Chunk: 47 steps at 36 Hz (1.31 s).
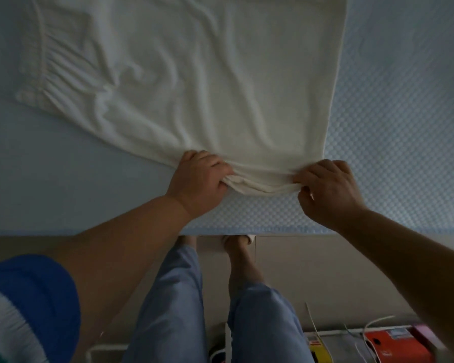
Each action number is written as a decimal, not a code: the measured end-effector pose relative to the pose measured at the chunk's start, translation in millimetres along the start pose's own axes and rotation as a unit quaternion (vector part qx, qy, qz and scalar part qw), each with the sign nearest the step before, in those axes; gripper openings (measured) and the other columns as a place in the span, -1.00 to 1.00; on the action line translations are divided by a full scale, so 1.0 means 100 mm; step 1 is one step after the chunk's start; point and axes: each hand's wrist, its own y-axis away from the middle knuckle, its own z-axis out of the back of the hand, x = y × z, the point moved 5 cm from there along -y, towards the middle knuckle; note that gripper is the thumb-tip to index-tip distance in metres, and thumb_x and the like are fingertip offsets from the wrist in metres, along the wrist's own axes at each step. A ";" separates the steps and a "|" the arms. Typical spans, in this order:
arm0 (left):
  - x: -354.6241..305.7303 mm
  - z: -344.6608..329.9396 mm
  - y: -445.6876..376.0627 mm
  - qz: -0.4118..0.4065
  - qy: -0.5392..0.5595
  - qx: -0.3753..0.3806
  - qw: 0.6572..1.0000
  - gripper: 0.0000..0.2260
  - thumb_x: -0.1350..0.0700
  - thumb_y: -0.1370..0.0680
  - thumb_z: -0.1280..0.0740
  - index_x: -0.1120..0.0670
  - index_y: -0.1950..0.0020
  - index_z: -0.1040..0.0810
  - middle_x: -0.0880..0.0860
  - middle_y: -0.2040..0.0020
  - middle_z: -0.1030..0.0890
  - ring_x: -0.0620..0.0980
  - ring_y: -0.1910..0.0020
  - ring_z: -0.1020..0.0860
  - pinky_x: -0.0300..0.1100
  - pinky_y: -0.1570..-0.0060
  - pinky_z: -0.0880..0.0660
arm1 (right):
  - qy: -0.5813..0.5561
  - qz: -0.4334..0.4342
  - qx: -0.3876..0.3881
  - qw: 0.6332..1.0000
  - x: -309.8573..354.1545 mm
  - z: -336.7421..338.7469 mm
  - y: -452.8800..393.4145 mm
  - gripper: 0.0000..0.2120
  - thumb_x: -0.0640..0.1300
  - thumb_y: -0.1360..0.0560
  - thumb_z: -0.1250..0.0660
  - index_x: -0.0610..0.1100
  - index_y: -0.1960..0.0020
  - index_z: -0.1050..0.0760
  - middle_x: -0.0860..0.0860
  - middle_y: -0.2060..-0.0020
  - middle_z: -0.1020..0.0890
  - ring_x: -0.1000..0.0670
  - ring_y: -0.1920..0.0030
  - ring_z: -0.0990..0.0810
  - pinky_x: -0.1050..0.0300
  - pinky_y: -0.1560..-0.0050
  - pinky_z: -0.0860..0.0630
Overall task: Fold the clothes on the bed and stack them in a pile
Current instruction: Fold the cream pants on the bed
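1. A cream garment (194, 82) lies spread on the bed (404, 100), its gathered elastic band to the left and one long straight edge running down the right side
2. The left hand (201, 180) grips the garment's near hem, fingers curled into bunched cloth
3. The right hand (328, 189) pinches the same hem at its right corner; the hem sags between the two hands
4. The hem sits just inside the bed's near edge (273, 229)
5. Bare light-blue bed cover shows left and right of the garment
6. On the floor near the feet stand an orange box (396, 344) and loose white cords (312, 323)
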 end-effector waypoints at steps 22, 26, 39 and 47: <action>0.57 0.60 -1.66 0.241 0.136 -0.083 0.957 -0.82 -0.03 -0.51 -0.28 0.05 0.11 -0.59 0.11 0.02 -0.64 0.14 -0.02 -0.55 -0.18 0.15 -0.33 | -0.264 -0.415 -0.095 0.866 -0.87 0.34 -1.44 -0.78 0.04 -0.54 -0.19 -0.03 -0.12 -0.45 0.02 0.00 -0.53 0.00 0.03 -0.48 0.11 0.07 -0.38; 0.58 0.55 -1.61 0.263 0.095 -0.129 0.951 -0.80 -0.04 -0.50 -0.26 0.04 0.05 -0.59 0.09 -0.01 -0.63 0.14 -0.04 -0.54 -0.15 0.13 -0.35 | -0.170 -0.355 -0.159 0.906 -0.74 0.36 -1.45 -0.65 0.03 -0.53 -0.20 -0.11 -0.25 -0.39 -0.05 -0.21 -0.43 -0.06 -0.19 -0.42 0.08 -0.17 -0.32; 0.08 0.16 -1.25 0.018 -0.082 -0.097 0.992 -0.57 0.04 -0.48 -0.29 0.07 -0.35 -0.47 0.14 -0.42 -0.37 0.15 -0.44 -0.28 0.19 -0.36 -0.13 | -0.012 -0.111 -0.027 0.993 -0.43 -0.03 -1.24 -0.39 0.17 -0.53 -0.06 -0.10 -0.49 -0.19 -0.14 -0.50 -0.15 -0.09 -0.50 0.01 -0.13 -0.43 0.20; 0.16 0.20 -1.32 0.082 -0.092 -0.071 0.990 -0.34 -0.11 -0.39 -0.25 0.09 -0.46 -0.31 0.17 -0.51 -0.19 0.14 -0.50 -0.11 0.30 -0.36 0.09 | -0.200 -0.261 -0.120 0.937 -0.69 0.16 -1.11 -0.34 0.00 -0.50 -0.23 -0.29 -0.47 -0.13 -0.28 -0.42 -0.18 -0.25 -0.44 -0.15 -0.13 -0.44 -0.10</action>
